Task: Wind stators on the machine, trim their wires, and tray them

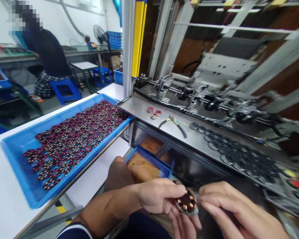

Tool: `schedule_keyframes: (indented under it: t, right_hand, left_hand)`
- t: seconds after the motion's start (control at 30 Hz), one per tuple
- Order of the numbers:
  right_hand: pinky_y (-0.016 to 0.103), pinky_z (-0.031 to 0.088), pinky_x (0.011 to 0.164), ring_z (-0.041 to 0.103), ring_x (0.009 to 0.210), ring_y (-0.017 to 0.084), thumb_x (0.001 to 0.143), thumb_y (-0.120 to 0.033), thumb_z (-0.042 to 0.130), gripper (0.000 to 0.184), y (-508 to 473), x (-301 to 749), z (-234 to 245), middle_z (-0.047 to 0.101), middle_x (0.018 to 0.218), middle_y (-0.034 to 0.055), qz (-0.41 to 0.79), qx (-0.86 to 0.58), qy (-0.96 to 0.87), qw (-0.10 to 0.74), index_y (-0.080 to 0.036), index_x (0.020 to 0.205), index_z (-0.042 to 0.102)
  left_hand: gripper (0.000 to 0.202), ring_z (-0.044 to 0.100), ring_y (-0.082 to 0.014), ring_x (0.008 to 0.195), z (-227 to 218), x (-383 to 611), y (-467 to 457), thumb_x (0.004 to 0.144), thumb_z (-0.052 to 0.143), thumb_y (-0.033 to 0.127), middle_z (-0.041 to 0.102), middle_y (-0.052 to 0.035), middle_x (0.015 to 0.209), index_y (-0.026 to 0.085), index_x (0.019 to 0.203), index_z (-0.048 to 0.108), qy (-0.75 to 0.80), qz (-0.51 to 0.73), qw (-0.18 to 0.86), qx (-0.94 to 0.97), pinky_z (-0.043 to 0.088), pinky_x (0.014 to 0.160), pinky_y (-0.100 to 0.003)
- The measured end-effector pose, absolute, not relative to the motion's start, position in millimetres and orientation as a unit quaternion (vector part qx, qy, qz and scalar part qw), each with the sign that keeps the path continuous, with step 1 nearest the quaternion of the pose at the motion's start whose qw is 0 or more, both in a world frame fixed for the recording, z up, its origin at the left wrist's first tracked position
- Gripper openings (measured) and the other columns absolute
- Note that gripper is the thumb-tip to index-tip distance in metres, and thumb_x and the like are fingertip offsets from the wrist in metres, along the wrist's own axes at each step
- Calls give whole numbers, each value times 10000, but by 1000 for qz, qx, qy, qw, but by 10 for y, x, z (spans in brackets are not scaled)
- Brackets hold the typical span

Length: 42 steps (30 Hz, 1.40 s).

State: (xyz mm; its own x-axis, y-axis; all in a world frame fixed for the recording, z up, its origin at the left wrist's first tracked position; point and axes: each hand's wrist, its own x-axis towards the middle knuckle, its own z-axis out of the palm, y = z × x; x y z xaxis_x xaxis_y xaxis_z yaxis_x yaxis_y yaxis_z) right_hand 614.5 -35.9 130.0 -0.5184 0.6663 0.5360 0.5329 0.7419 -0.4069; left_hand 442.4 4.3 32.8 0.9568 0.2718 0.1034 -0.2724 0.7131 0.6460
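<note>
My left hand grips a round motor stator with copper windings, thumb on its rim and fingers beneath. A second dark round part shows partly behind the thumb. Right beside the stator, my right hand is closed in a pinch at its edge; whatever sits between those fingertips is hidden and blurred. Beyond the hands, pliers with green and black handles lie spread on the metal ledge. Close by are a few loose stators with red and copper windings.
A blue tray full of wound stators stands at left. Dark ring-shaped parts cover the ledge's right side, near red and green buttons. Machinery rises behind. A blue bin sits below. Another person sits far left.
</note>
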Motion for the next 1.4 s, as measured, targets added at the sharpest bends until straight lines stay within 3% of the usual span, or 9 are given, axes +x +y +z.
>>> schedule_keyframes:
  t: [0.13, 0.27, 0.4, 0.5, 0.63, 0.73, 0.83, 1.03, 1.4]
  right_hand:
    - [178, 523, 572, 626, 627, 103, 864, -53, 568, 140, -424, 6055, 1342, 646, 709, 30, 84, -414, -821, 384, -169, 835, 642]
    - [210, 509, 591, 605, 638, 107, 874, -78, 588, 124, -427, 6018, 1284, 643, 716, 34, 130, -460, -760, 440, -150, 790, 643]
    - [240, 530, 637, 621, 690, 131, 887, -115, 596, 101, -377, 6014, 1246, 661, 733, 55, 171, -398, -770, 469, -147, 805, 644]
    - [239, 533, 634, 619, 692, 134, 896, -141, 604, 82, -348, 6031, 1233, 661, 720, 62, 178, -338, -801, 461, -138, 822, 639]
    - [236, 526, 625, 611, 679, 127, 905, -166, 608, 111, -366, 6062, 1211, 661, 712, 66, 155, -351, -799, 462, -124, 806, 636]
    - [232, 518, 636, 614, 687, 124, 908, -152, 600, 128, -403, 6067, 1185, 671, 726, 75, 145, -399, -774, 471, -107, 799, 649]
    - [226, 509, 647, 609, 684, 116, 909, -136, 592, 140, -417, 6063, 1150, 670, 723, 68, 154, -430, -752, 476, -104, 786, 650]
    - [235, 489, 633, 589, 670, 112, 893, -178, 620, 149, -436, 6004, 1091, 652, 714, 44, 175, -431, -709, 531, -130, 754, 645]
    - [204, 448, 517, 537, 478, 68, 675, -465, 805, 401, -590, 5723, 830, 613, 555, -11, 688, -389, -311, 528, -121, 651, 600]
  left_hand:
    - [400, 684, -150, 592, 384, 4364, -102, 849, 631, 455, 691, -66, 794, 148, 1106, 615, 77, 314, 867, 379, 529, 538, -236]
    - [455, 685, -179, 971, 444, 4309, -148, 742, 769, 190, 661, -44, 1083, 291, 1148, 589, 134, 484, 767, 398, 551, 839, -296]
    - [440, 604, -272, 1190, 464, 4284, -74, 713, 777, 444, 655, -59, 1190, 290, 1090, 613, 113, 489, 783, 369, 502, 977, -394]
    - [571, 709, -277, 948, 455, 4266, -31, 872, 450, 647, 721, -150, 1024, 150, 1055, 663, 94, 266, 888, 363, 572, 787, -377]
    - [522, 709, -224, 617, 423, 4216, -34, 936, 394, 546, 730, -130, 760, 117, 1006, 684, 73, 206, 897, 385, 553, 544, -302]
    - [295, 712, -195, 687, 401, 4206, -50, 875, 617, 356, 729, -80, 835, 203, 1124, 655, 134, 331, 829, 430, 571, 602, -275]
    - [367, 712, -172, 794, 377, 4235, -74, 746, 762, 174, 711, -39, 986, 260, 1084, 648, 180, 454, 735, 470, 593, 701, -266]
    - [342, 679, -136, 997, 317, 4260, -106, 731, 758, 81, 684, -23, 1025, 206, 1041, 685, 216, 554, 618, 514, 542, 879, -171]
    - [324, 674, -207, 1088, 316, 4236, 6, 763, 674, -23, 643, -17, 1087, 220, 975, 638, 183, 555, 618, 526, 566, 914, -303]
